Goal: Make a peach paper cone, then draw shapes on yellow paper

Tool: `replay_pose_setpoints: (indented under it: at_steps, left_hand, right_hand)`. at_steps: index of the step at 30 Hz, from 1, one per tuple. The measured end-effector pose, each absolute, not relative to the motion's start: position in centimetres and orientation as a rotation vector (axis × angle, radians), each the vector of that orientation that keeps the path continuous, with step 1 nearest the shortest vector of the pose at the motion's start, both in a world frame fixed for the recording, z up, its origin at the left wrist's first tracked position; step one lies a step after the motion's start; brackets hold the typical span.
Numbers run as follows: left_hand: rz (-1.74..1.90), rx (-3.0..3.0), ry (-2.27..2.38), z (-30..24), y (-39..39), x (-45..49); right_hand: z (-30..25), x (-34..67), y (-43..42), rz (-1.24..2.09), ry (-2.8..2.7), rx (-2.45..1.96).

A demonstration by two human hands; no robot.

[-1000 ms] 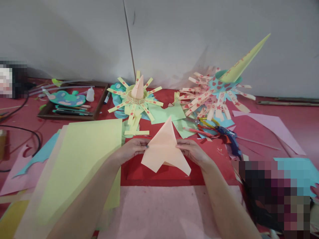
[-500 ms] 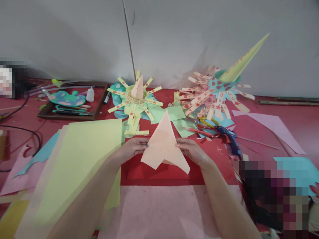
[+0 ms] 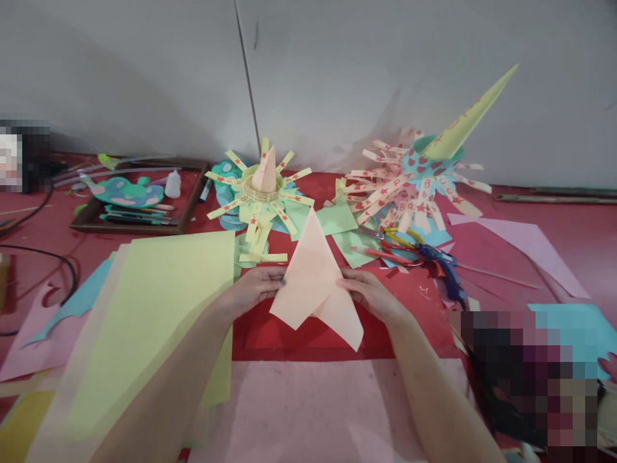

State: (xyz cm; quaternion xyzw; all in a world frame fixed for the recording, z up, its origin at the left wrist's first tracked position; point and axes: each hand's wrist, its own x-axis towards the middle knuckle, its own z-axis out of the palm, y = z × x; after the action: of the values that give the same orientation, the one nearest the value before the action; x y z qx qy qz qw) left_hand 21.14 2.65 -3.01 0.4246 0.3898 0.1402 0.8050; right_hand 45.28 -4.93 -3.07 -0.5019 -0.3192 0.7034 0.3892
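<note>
A peach paper cone (image 3: 313,270) stands point-up between my hands, its lower edge uneven with two hanging corners. My left hand (image 3: 258,288) grips its left side, fingers partly behind the paper. On the opposite side my right hand (image 3: 371,292) holds it with the thumb in front and fingers closed near the edge. Beneath lies a red sheet or folder (image 3: 409,315). Beyond the cone sits a yellow paper crown (image 3: 263,193) with a small peach cone in it. At the back right is a blue paper crown (image 3: 429,161) with a tall yellow cone.
Yellow paper sheets (image 3: 168,308) lie on the left. A brown tray (image 3: 135,226) holds pens and a small white bottle (image 3: 173,184). Scissors (image 3: 402,238) and a blue glue gun (image 3: 446,267) lie to the right. A pink sheet (image 3: 308,411) is nearest me.
The cone has turned slightly between my hands and its tip has shifted left. Its right lower corner hangs lower, and the overlap seam shows more. Both hands keep hold.
</note>
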Motion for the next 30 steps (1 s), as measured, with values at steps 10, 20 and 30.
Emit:
replay_pose_setpoints:
  at_steps: [10, 20, 30]
  left_hand:
    - [0.295, 0.901, 0.845, -3.24, 2.70, 21.09]
    - [0.290, 0.889, 0.839, -3.36, 2.79, 21.04]
    - [0.290, 0.897, 0.820, -3.19, 2.79, 20.97]
  right_hand:
    - [-2.85, 45.29, -4.81, 1.779, -0.693, -1.311]
    - [-3.44, 45.81, -4.85, 1.830, -0.698, -1.250]
    - [-3.22, 45.72, -4.84, 1.836, -0.706, -1.233]
